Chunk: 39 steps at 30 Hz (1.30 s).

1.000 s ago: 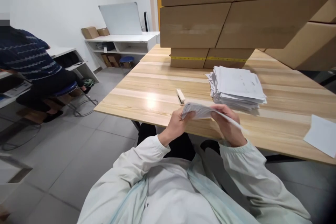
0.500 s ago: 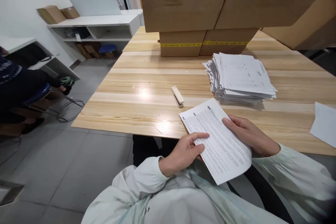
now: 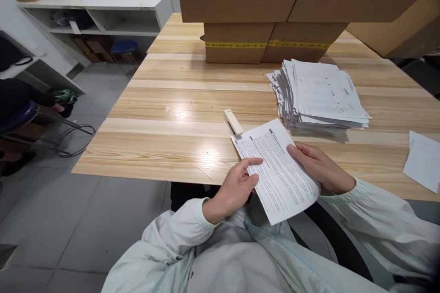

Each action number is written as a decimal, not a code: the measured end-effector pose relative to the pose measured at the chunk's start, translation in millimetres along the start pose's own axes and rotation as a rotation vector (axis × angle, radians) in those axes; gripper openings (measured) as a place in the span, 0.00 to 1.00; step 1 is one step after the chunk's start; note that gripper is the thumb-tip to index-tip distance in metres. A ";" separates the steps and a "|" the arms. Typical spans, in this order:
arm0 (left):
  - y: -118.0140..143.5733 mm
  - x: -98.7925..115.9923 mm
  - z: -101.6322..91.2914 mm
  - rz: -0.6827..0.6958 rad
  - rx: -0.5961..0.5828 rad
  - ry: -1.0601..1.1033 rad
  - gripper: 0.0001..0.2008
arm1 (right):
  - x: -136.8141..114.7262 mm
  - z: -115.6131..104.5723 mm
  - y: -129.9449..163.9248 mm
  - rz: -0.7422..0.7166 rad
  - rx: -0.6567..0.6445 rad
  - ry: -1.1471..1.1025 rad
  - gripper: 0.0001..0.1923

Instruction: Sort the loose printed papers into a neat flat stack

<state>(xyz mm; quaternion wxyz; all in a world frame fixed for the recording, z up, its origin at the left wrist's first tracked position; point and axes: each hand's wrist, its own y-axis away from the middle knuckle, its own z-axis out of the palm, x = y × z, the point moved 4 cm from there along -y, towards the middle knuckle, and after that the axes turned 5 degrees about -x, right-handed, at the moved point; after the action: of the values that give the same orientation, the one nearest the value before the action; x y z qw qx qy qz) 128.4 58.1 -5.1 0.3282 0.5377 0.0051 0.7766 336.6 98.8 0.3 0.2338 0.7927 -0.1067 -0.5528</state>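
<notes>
Table [image 3: 154, 100] is bearing paper stack [image 3: 326, 91], inset fr. near edge. Printed paper [image 3: 280, 169] is overhanging near edge, R hand [image 3: 319, 165] gripping its R side, L hand [image 3: 236, 187] gripping L. Stapler [image 3: 233, 122] is lying nr. same edge.

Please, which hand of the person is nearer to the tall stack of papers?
The right hand. It is just on the near side of the stack of papers; the left hand is farther away, to the left and closer to the body.

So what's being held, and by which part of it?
Printed paper, held near its left edge by the left hand and right edge by the right hand.
</notes>
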 end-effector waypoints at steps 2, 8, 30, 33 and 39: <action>-2.4 2.5 -3.3 -0.013 0.026 -0.009 0.21 | -5.3 -3.5 -3.3 -0.058 0.002 0.147 0.26; -4.8 13.2 -11.5 -0.100 0.081 -0.020 0.23 | -52.2 -46.2 27.3 -0.388 0.344 1.237 0.31; -8.1 21.4 -14.9 -0.181 0.083 0.016 0.26 | -133.6 123.1 -135.1 -1.016 0.152 0.883 0.22; -3.0 20.5 -13.6 -0.138 0.061 -0.036 0.23 | -149.5 113.8 -111.8 -1.079 0.200 0.895 0.22; 32.4 13.3 -3.4 0.181 -0.034 -0.532 0.18 | -117.0 27.0 5.5 -0.851 0.273 0.768 0.22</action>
<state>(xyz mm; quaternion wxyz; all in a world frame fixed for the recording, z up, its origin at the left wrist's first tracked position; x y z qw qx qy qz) 106.5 40.7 16.2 0.2561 0.7155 -0.1423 0.6342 269.3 137.3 92.1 -0.0909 0.9322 0.2427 -0.2526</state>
